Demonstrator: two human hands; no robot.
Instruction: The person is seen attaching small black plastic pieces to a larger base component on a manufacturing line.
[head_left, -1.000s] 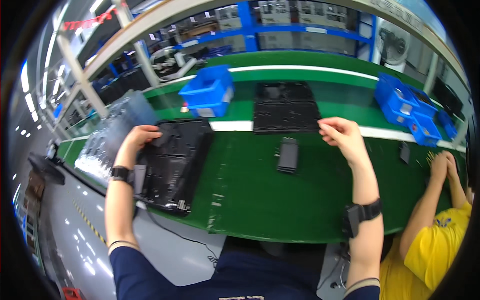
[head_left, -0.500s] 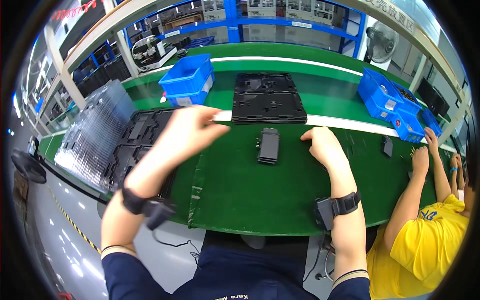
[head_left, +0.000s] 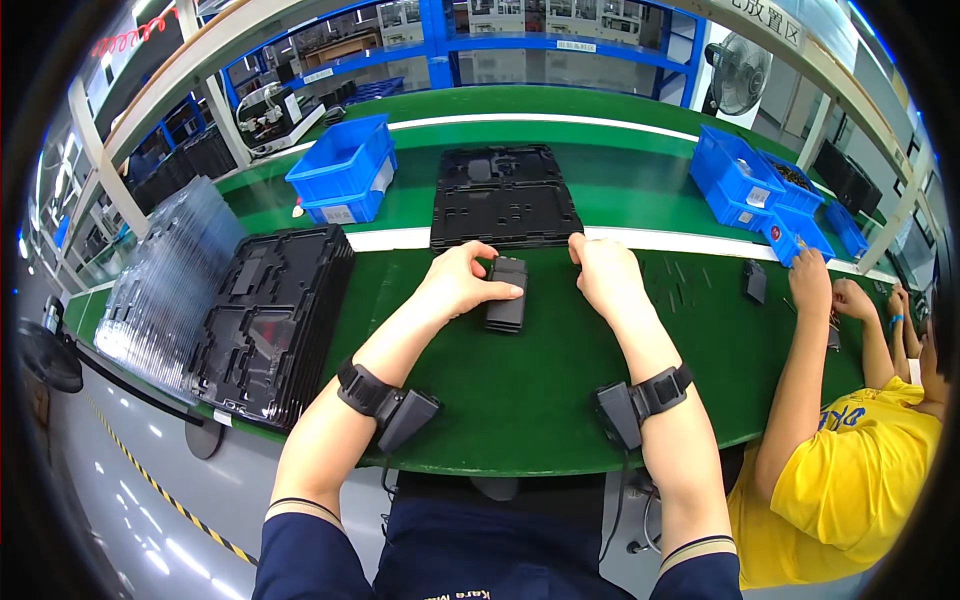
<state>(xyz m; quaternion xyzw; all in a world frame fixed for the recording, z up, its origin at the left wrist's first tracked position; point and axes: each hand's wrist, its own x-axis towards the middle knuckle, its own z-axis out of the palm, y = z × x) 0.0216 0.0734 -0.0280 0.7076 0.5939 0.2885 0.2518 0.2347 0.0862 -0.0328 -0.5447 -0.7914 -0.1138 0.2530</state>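
On the green mat lies a small stack of dark grey rectangular parts (head_left: 507,312). My left hand (head_left: 460,284) is closed at the stack's far left corner, thumb across its top and index finger at its far end. My right hand (head_left: 610,275) is curled into a pinch to the right of the stack, beside the near right corner of the black moulded trays (head_left: 506,212). What its fingertips hold, if anything, is hidden.
More black trays (head_left: 268,325) are stacked at left, beside clear plastic trays (head_left: 160,290). Blue bins (head_left: 340,165) stand at far left and others (head_left: 735,180) at right. Thin dark strips (head_left: 680,285) and a dark part (head_left: 754,282) lie at right, near a co-worker's hand (head_left: 810,280).
My left hand has come right, from over the left trays to the stack of grey parts. My right hand's fingers have drawn together near the tray corner. The view has shifted slightly.
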